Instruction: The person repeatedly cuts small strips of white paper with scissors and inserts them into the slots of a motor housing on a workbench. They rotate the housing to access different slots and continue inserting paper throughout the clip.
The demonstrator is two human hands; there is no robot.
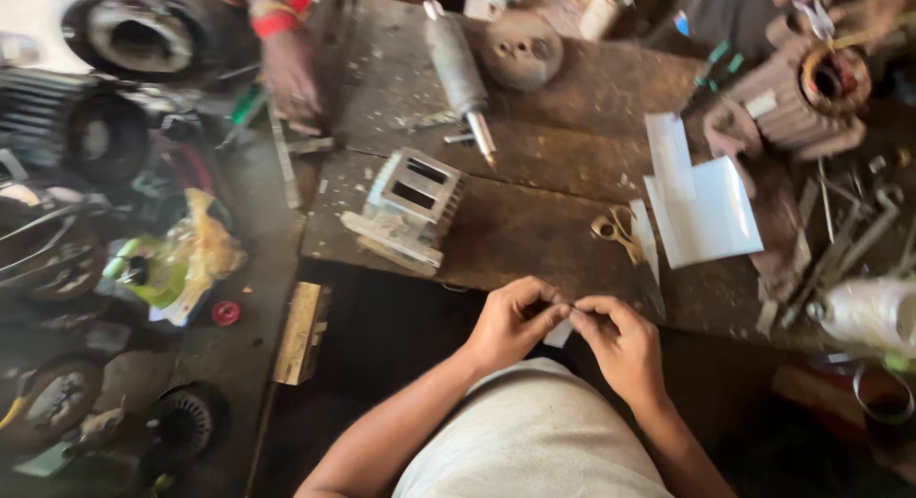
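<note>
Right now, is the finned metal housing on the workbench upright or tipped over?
Tipped. The finned metal housing lies on its side on the wooden workbench, its open end facing up toward the camera.

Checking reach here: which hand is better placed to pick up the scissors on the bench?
Probably the right hand: the scissors lie almost straight ahead of it, while the left hand sits further off. Both pinch the white slip.

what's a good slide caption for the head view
Left hand and right hand pinch a small white paper strip beside a worn wooden workbench.
</note>
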